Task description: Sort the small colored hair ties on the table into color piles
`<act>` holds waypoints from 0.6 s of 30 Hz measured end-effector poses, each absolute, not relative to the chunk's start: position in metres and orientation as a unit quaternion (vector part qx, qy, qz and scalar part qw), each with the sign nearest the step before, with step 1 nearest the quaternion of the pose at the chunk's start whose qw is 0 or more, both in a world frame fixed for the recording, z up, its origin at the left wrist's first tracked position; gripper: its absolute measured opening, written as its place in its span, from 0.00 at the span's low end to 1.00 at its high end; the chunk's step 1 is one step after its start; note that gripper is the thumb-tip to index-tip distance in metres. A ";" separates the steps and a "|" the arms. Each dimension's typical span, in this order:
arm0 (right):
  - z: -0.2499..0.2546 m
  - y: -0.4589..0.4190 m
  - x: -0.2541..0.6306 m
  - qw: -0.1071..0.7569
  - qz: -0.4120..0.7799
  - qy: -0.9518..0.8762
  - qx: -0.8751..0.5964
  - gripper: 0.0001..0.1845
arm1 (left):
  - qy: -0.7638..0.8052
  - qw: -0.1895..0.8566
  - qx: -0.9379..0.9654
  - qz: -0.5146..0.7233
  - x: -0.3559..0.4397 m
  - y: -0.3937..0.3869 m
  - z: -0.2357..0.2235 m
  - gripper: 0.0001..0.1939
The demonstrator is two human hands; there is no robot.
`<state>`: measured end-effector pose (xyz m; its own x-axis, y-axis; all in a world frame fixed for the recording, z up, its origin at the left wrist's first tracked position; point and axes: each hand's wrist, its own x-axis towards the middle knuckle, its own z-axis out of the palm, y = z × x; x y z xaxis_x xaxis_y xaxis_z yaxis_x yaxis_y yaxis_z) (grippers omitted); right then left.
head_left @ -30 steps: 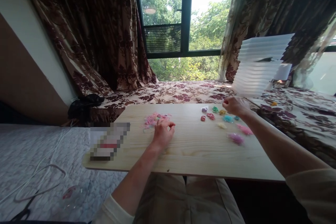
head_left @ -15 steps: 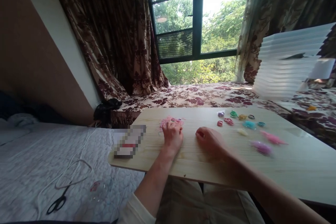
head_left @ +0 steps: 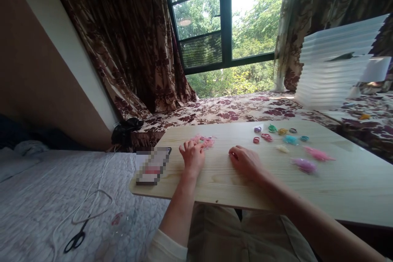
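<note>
My left hand (head_left: 193, 159) is over the near left edge of a loose pile of small pink bands (head_left: 206, 141) on the wooden table. Its fingers are spread and bent downward, and no band shows clearly in them. To its right, my right hand (head_left: 245, 162) rests on the table with curled fingers. A small gap shows between thumb and forefinger, but anything inside the curl is hidden. Farther right lie small sorted bundles, among them a green bundle (head_left: 272, 128), a red bundle (head_left: 256, 140) and a turquoise bundle (head_left: 290, 140).
A phone with a blurred-out screen (head_left: 153, 166) lies at the table's left. Pink (head_left: 319, 154) and purple packets (head_left: 304, 166) are on the right side. Black scissors (head_left: 74, 242) and a white cable (head_left: 92, 191) lie on the quilted bed. A window (head_left: 225, 20) is ahead.
My left hand has shifted left and its fingers have spread, uncovering more of the pink pile. My right hand stays almost where it was. The camera view has tilted slightly.
</note>
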<state>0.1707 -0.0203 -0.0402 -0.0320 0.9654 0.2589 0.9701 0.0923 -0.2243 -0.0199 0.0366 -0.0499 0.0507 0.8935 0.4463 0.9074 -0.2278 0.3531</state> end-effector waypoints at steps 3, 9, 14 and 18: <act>-0.040 -0.020 0.171 0.178 -0.006 -0.719 -0.672 0.15 | -0.610 0.008 -0.741 -0.280 -0.019 0.034 -0.049 0.15; -0.041 -0.019 0.171 0.186 0.001 -0.718 -0.671 0.15 | -0.601 -0.005 -0.748 -0.282 -0.017 0.033 -0.049 0.13; -0.040 -0.020 0.171 0.183 0.000 -0.717 -0.673 0.14 | -0.609 0.003 -0.735 -0.298 -0.017 0.034 -0.049 0.13; -0.039 -0.021 0.171 0.183 0.001 -0.715 -0.675 0.14 | -0.603 0.006 -0.744 -0.290 -0.017 0.035 -0.050 0.14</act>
<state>0.1707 -0.0214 -0.0393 -0.0226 0.9651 0.2610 0.9647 0.0895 -0.2477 -0.0169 0.0346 -0.0501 0.1060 0.8923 0.4387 0.8998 -0.2739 0.3396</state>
